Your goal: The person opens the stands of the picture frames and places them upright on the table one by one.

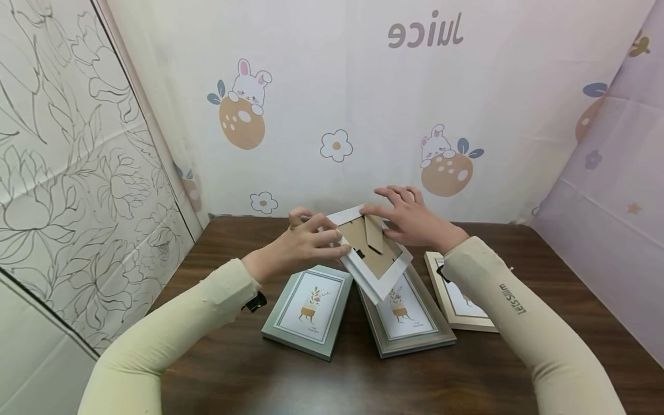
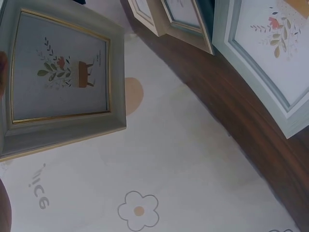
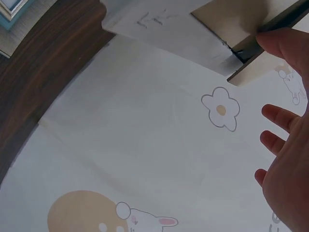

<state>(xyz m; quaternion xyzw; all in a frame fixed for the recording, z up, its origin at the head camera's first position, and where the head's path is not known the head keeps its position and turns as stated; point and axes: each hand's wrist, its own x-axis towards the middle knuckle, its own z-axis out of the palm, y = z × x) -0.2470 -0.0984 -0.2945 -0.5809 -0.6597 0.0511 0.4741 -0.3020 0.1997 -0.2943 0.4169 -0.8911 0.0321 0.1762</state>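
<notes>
While the left hand (image 1: 298, 248) pinches the white frame (image 1: 363, 271) by its side rail, fingers curled over the back, the right hand (image 1: 415, 222) is at the stand flap (image 1: 373, 235). Right wrist view: one digit touches the flap's edge, three other fingers spread and off it. Can't tell if thumb and index pinch anything.

Frame sits tilted between the hands, above the table (image 1: 223, 366), back toward the head camera. Backing board (image 1: 355, 233) shows; left wrist view has the printed front. Can't tell how far the flap is raised.

My take on doing this well: left hand carries the load on the rail, off the flap's swing. Right works with a fingertip at the flap's edge, light push, no twisting; the flap's attachment to the board is probably the weak spot. Fingers off the front pane, or it'll likely smudge.

Watch the low corner: in the head view it overlaps the grey-brown frame (image 1: 410, 314) below; contact unclear. A bit more lift would be safer.

Further out: pale green frame (image 1: 316, 311) left of that one, cream frame (image 1: 445, 300) to its right, partly under the right sleeve (image 1: 519, 311). Printed cloth (image 1: 337, 75) behind.
</notes>
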